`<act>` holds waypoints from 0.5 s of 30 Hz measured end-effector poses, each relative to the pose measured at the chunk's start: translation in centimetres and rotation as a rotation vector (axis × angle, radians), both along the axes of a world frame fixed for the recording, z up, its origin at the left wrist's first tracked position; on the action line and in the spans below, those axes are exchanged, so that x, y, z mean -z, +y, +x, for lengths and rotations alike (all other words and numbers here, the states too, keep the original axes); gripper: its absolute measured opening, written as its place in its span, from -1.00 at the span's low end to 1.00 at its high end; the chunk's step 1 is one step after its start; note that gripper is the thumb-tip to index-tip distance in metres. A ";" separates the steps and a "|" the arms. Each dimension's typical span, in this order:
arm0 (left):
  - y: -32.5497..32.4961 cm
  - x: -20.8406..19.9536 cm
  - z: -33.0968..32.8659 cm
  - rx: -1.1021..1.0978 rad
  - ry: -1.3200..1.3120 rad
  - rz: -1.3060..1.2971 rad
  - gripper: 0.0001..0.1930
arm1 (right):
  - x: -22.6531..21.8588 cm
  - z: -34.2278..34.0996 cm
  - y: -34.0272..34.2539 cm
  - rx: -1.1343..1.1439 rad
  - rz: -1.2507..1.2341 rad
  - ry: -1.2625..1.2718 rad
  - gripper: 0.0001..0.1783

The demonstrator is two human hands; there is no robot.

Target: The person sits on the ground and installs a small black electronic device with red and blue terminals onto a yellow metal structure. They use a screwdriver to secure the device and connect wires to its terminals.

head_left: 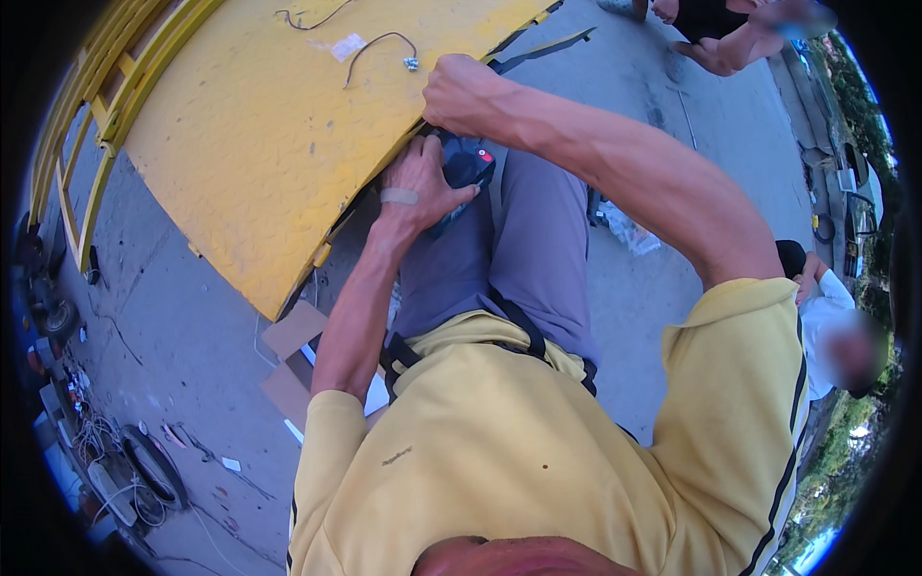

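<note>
My left hand [415, 182], with a beige plaster strip by the wrist, is at the near edge of a yellow metal panel [250, 163]. Its thumb reaches across a dark blue-black device [466, 168] with a small red spot, and the other fingers bend round its far side, partly hidden. The device looks like a power tool, but most of it is covered. Just beyond, my right hand [461, 96] is closed in a fist against the panel's edge. Whatever lies inside that fist cannot be seen.
On the panel lie a thin dark cable [379, 38] and a scrap of clear plastic [348, 46]. A yellow frame [106, 106] stands left. An open cardboard box [293, 336] sits by my left arm. Tangled wires and a tyre [154, 468] lie lower left. Two people are at right.
</note>
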State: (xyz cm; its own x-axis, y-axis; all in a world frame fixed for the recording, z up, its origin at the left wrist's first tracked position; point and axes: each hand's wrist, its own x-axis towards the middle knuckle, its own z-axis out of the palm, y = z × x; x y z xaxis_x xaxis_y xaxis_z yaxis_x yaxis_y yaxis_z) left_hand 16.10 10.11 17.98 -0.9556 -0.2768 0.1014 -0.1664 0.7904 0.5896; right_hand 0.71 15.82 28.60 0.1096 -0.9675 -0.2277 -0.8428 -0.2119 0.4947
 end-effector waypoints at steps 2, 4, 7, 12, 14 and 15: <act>0.1 0.0 0.0 0.002 -0.003 0.011 -0.32 | -0.1 0.1 0.0 0.037 0.015 0.003 -0.85; 0.0 0.1 0.0 0.006 0.000 0.020 -0.32 | -0.2 0.2 -0.1 0.069 0.036 0.000 -0.84; -0.1 0.2 0.0 0.003 -0.001 0.013 -0.31 | -0.2 0.0 -0.4 0.111 0.071 -0.030 -0.83; 0.1 0.0 -0.1 0.003 0.005 0.000 -0.29 | 0.2 -0.5 -0.3 0.142 0.026 -0.093 -0.85; 0.1 0.0 0.0 0.002 -0.002 -0.007 -0.28 | 0.0 -0.4 -0.4 0.169 0.049 -0.084 -0.85; 0.0 -0.1 0.0 0.006 -0.010 -0.006 -0.27 | -0.1 -0.2 -0.5 0.183 0.055 -0.076 -0.85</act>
